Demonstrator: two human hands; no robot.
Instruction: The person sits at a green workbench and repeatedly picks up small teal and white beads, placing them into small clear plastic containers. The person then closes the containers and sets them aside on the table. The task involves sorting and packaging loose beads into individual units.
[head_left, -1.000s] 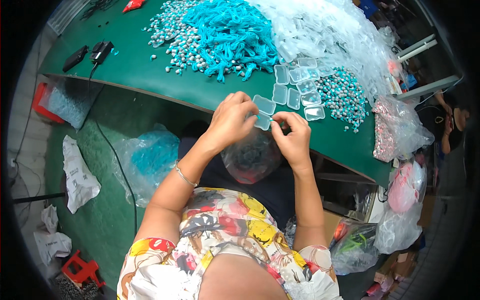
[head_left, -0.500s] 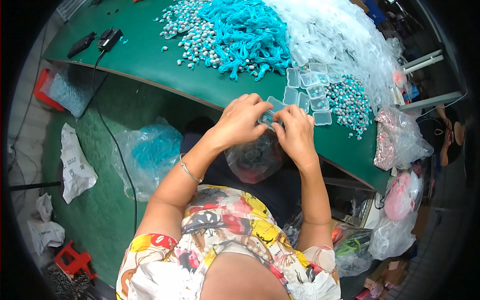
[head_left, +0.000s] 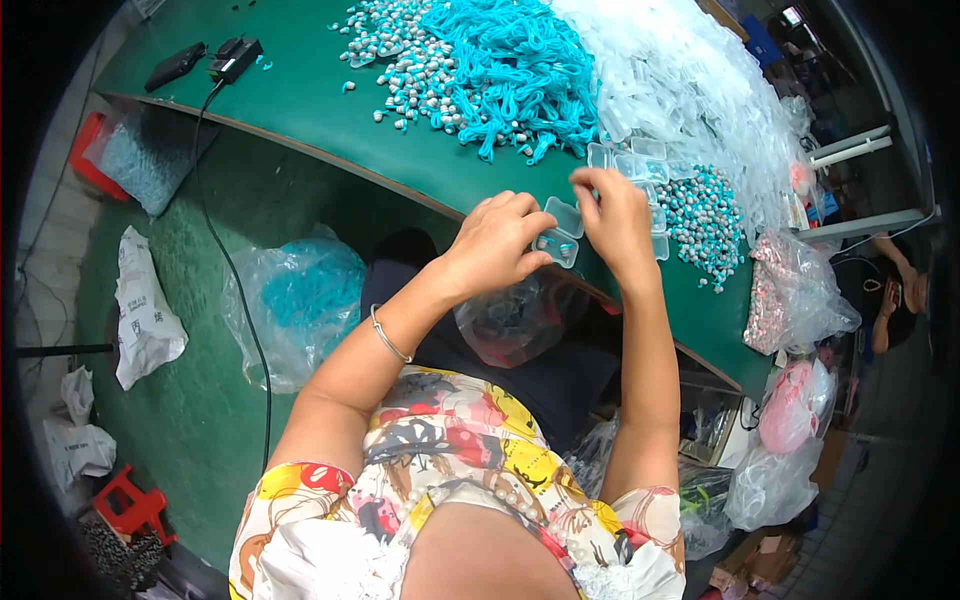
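Observation:
My left hand (head_left: 500, 240) grips a small clear hinged plastic case (head_left: 566, 214) at its left side, above the table's near edge. The case's lid is raised, and a few small turquoise pieces (head_left: 553, 244) lie in its lower part. To the right of the case, and apart from it, my right hand (head_left: 618, 222) has its thumb and index finger slightly parted, with nothing visible between them. Just beyond the right hand, several empty clear cases (head_left: 648, 148) stand on the table, partly hidden by it.
Turquoise cord loops (head_left: 525, 75) are heaped on the green table (head_left: 310, 110). Grey-and-turquoise beads (head_left: 425, 85) lie beside them, with another bead pile (head_left: 705, 225) at right. Clear plastic cases (head_left: 690, 75) form a large heap behind. A black cable (head_left: 232, 270) hangs at left.
My right hand has let go of the case and moved up and right. The lid and the turquoise pieces now show more fully, while my left hand keeps its grip.

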